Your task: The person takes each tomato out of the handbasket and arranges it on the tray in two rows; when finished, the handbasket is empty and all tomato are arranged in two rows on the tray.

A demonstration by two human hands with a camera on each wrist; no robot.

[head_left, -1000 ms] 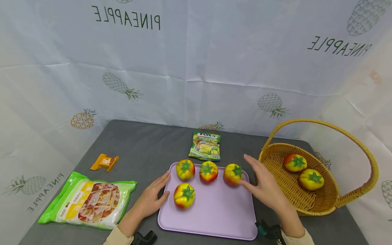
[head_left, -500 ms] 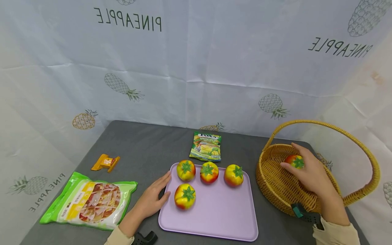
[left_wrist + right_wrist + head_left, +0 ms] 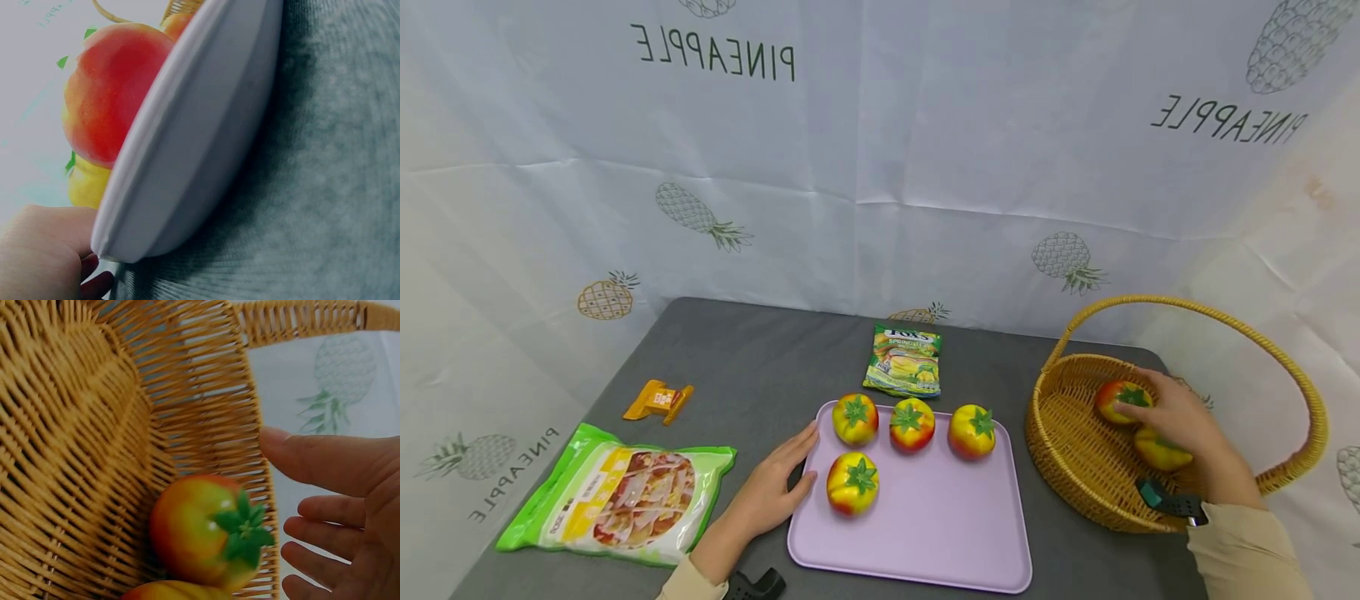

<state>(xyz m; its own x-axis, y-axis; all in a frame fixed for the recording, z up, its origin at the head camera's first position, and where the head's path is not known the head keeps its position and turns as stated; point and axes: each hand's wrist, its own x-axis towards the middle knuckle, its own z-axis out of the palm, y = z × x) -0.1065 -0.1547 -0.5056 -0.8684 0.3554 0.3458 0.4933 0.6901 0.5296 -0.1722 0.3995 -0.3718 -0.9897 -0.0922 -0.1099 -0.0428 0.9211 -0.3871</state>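
My left hand [image 3: 771, 487] rests at the left edge of a lilac tray [image 3: 940, 533], its thumb and fingertips right at the rim. Several red-and-yellow fruits with green leafy tops, such as this front fruit [image 3: 852, 484], sit on the tray toward its left and back. On the right, my right hand [image 3: 1176, 417] reaches over a wicker basket [image 3: 1067, 450]. Beside its spread thumb and fingers lies a red-and-yellow fruit [image 3: 203, 528]; the right wrist view shows a gap between them. A second, yellower fruit [image 3: 1157, 451] lies under the hand, partly hidden.
The basket's tall handle [image 3: 1195, 308] arches over its opening. Behind the tray lies a green candy packet [image 3: 904, 360]. At left are a small orange wrapped piece [image 3: 658, 401] and a large green-and-white food bag [image 3: 625, 492]. A printed curtain [image 3: 880, 167] hangs behind the table.
My right hand has moved from above the tray's right edge into the basket, then shifted slightly toward its far right side. The left hand stays at the tray's edge.
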